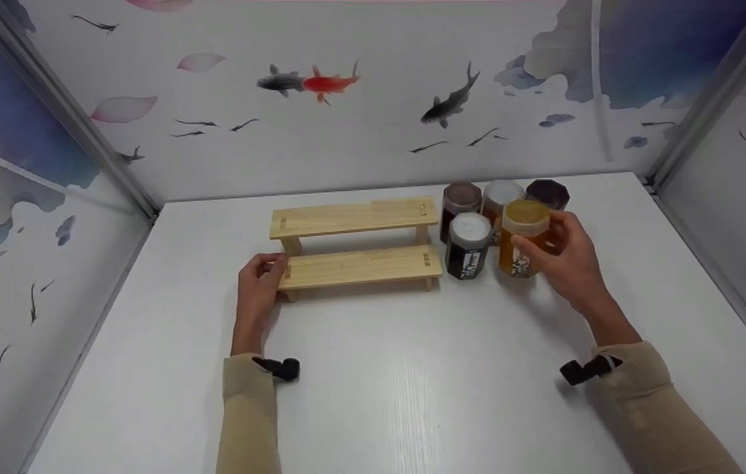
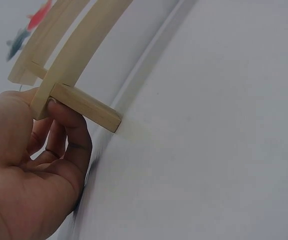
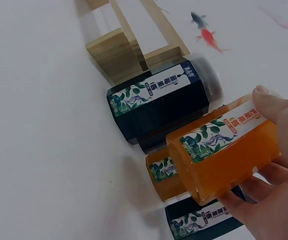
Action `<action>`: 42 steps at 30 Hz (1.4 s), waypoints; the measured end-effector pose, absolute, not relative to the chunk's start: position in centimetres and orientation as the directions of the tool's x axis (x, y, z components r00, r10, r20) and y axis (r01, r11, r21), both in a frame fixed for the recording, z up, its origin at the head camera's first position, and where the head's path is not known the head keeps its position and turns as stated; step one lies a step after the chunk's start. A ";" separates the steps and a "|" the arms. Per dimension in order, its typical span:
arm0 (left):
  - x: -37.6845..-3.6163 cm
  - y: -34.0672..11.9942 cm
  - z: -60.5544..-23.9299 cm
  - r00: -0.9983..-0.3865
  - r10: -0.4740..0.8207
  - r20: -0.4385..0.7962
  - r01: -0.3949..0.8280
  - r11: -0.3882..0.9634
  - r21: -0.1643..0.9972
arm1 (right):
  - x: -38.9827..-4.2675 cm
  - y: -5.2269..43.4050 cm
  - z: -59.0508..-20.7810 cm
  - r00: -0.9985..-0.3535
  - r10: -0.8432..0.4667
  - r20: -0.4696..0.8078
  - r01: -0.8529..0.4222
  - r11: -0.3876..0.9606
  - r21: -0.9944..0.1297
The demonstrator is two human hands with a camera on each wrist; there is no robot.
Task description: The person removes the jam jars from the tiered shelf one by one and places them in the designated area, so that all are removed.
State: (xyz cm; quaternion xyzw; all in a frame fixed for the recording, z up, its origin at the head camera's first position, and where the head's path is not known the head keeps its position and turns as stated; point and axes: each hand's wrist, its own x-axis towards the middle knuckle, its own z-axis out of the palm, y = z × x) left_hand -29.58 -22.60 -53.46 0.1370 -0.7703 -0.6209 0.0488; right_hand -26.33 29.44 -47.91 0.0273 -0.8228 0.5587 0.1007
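Near the person, two tan sleeves (image 1: 247,415) lie over the white table (image 1: 412,395), each with a small black camera at the wrist.

The left hand (image 1: 257,283) sits at about 9 o'clock from the middle of the table. Its fingers (image 2: 71,135) are curled round the left end of the wooden step shelf (image 1: 359,266), with the thumb on top of the low step and the fingers under it, next to the shelf's leg. The shelf stands flat on the table and has two steps, the low one in front and the high one behind.

The right hand (image 1: 570,260) is at about 3 o'clock. Its thumb and fingers are clamped round an orange jar (image 1: 523,247) with a leafy label. The jar is at the right end of the shelf, near it but not touching. In the wrist view it looks a bit higher than the other jars.

Just left of it stands a dark jar (image 1: 468,245) with a white lid. Behind them, toward 1 o'clock, three more jars (image 1: 501,197) huddle close together.

Farthest away, the wall (image 1: 373,99) shows painted fish, one of them red.
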 end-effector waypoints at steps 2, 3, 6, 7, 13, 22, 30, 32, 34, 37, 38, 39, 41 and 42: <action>-29.6 -22.6 -53.5 -0.958 -0.276 -0.074 -0.135 0.211 0.968 | -26.4 29.6 -48.3 -0.986 0.053 0.155 -0.123 0.383 -0.915; -29.5 -22.6 -53.5 -0.959 -0.275 -0.067 -0.130 0.220 0.967 | -26.5 29.6 -48.5 -0.989 0.047 0.143 -0.114 0.385 -0.916; -29.5 -22.6 -53.6 -0.960 -0.275 -0.050 -0.120 0.246 0.962 | -26.6 29.8 -49.3 -0.990 0.035 0.135 -0.110 0.402 -0.909; -29.4 -22.6 -53.7 -0.960 -0.276 -0.046 -0.119 0.252 0.960 | -26.6 29.9 -49.5 -0.990 0.029 0.137 -0.114 0.410 -0.905; -29.3 -22.7 -53.7 -0.959 -0.277 -0.067 -0.139 0.251 0.958 | -26.9 30.5 -50.3 -0.986 -0.037 0.160 -0.162 0.399 -0.903; -29.3 -23.4 -53.8 -0.959 -0.270 -0.081 -0.148 0.238 0.960 | -27.2 30.4 -50.6 -0.978 -0.049 0.201 -0.199 0.492 -0.847; -29.1 -23.4 -53.8 -0.957 -0.281 -0.074 -0.142 0.231 0.963 | -27.4 30.0 -50.9 -0.975 -0.038 0.219 -0.208 0.500 -0.840; -29.1 -23.3 -53.7 -0.958 -0.281 -0.062 -0.130 0.232 0.964 | -27.4 30.0 -50.9 -0.975 -0.032 0.218 -0.205 0.493 -0.846; -29.1 -23.3 -53.6 -0.959 -0.281 -0.043 -0.114 0.239 0.964 | -27.4 29.9 -50.9 -0.975 -0.029 0.219 -0.204 0.494 -0.845; -29.2 -23.3 -53.5 -0.960 -0.281 -0.021 -0.101 0.273 0.957 | -27.4 29.9 -50.9 -0.976 -0.024 0.215 -0.198 0.491 -0.848; -29.2 -23.3 -53.5 -0.960 -0.279 -0.020 -0.104 0.288 0.952 | -27.4 29.9 -50.9 -0.977 -0.027 0.213 -0.199 0.490 -0.849; -29.3 -23.4 -53.5 -0.960 -0.281 -0.019 -0.108 0.305 0.946 | -27.4 29.9 -51.0 -0.977 -0.030 0.210 -0.198 0.487 -0.851; -29.3 -23.5 -53.5 -0.958 -0.285 -0.012 -0.114 0.342 0.933 | -27.4 29.9 -50.9 -0.980 -0.037 0.196 -0.190 0.480 -0.857; -29.3 -23.5 -53.4 -0.957 -0.291 -0.003 -0.112 0.361 0.926 | -27.4 29.9 -50.9 -0.981 -0.041 0.189 -0.185 0.480 -0.858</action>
